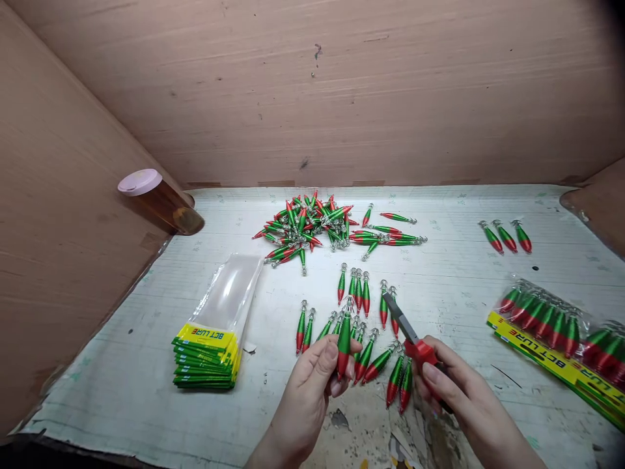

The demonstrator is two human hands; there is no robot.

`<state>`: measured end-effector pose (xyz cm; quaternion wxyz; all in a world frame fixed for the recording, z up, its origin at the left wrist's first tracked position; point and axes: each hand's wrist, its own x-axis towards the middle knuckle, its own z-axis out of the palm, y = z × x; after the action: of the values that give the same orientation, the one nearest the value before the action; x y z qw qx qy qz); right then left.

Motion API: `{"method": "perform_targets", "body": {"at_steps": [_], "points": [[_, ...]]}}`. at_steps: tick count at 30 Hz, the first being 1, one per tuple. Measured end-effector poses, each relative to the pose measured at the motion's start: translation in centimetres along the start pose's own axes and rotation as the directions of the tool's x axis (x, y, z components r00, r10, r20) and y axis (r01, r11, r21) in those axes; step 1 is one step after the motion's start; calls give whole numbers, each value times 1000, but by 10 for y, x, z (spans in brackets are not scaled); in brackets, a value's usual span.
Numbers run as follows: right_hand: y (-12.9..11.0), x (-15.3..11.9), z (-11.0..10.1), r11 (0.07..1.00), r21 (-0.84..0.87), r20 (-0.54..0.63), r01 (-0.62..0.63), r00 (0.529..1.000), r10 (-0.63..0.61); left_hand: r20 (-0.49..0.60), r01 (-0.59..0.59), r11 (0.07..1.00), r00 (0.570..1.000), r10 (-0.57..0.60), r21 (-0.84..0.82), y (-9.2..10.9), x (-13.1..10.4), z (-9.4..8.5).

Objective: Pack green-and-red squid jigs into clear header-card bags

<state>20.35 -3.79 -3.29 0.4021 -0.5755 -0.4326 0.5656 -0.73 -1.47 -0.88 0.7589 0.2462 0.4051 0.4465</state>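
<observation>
Green-red squid jig (344, 339): left hand (303, 394) pinches it, hooks up; single-piece handling, judged.
Red-handled tool (420, 352): right hand (466, 391) grips it, tip off jig; contact would need alignment.

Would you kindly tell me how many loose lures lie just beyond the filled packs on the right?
3: the left lure, middle lure and right lure, side by side. None there seems hidden.
</observation>
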Motion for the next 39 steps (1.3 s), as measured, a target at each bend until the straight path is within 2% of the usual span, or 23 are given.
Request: {"method": "perform_targets", "body": {"at_steps": [2, 5, 7, 9, 11, 13, 15, 17, 18, 19, 20, 22, 23, 25, 28, 30, 35, 37, 39], "points": [[-5, -7, 11, 989, 121, 14, -81, 997, 80, -9, 16, 999, 1000, -17, -49, 1, 0, 2], [-8, -15, 23, 936, 299, 97, -184, 982, 162, -14, 52, 991, 998, -54, -121, 2, 2, 4], [-6, -17, 26, 914, 352, 130, -201, 978, 165, -2, 78, 984, 997, -80, -158, 2, 3, 4], [-2, -15, 24, 932, 322, 120, -166, 984, 134, 7, 97, 978, 995, -97, -184, 1, 4, 4], [3, -7, 17, 986, 153, 30, -72, 997, 68, 7, 99, 976, 995, -100, -194, 0, 4, 4], [10, 5, 5, 982, -186, -168, 33, 984, -64, -10, 95, 979, 995, -99, -182, -1, 3, 4], [19, 16, -9, 842, -539, -360, 12, 901, -243, -45, 87, 987, 995, -94, -134, 2, 3, 0], [29, 26, -22, 671, -734, -444, -108, 824, -353, -84, 53, 998, 995, -49, 39, 9, 6, -6], [33, 30, -28, 595, -784, -462, -176, 806, -371, -101, 20, 983, 995, -2, 184, 14, 11, -10], [38, 33, -32, 525, -816, -477, -240, 793, -379, -108, -15, 932, 992, 58, 362, 20, 16, -15], [42, 36, -35, 456, -837, -491, -302, 782, -384, -114, -41, 834, 986, 123, 551, 26, 24, -19], [50, 40, -37, 333, -854, -513, -400, 758, -402, -128, -19, 528, 962, 240, 849, 38, 45, -26], [53, 42, -37, 290, -856, -515, -428, 750, -415, -137, 29, 364, 951, 276, 931, 42, 57, -28], [57, 45, -36, 242, -858, -513, -453, 741, -432, -165, 101, 214, 938, 306, 972, 47, 80, -28], [61, 48, -32, 233, -855, -518, -464, 736, -436, -213, 189, 105, 923, 321, 976, 47, 107, -23], [63, 49, -31, 234, -852, -523, -469, 737, -428, -227, 228, 35, 919, 321, 973, 43, 116, -19], [65, 44, -32, 241, -861, -508, -448, 742, -438, -213, 248, -71, 921, 328, 966, 42, 119, -16], [56, 43, -36, 222, -891, -453, -397, 737, -501, -216, 264, -87, 904, 368, 960, 50, 118, -20], [36, 49, -42, 184, -942, -335, -281, 745, -577, -229, 300, -100, 871, 435, 949, 63, 119, -27]]}}
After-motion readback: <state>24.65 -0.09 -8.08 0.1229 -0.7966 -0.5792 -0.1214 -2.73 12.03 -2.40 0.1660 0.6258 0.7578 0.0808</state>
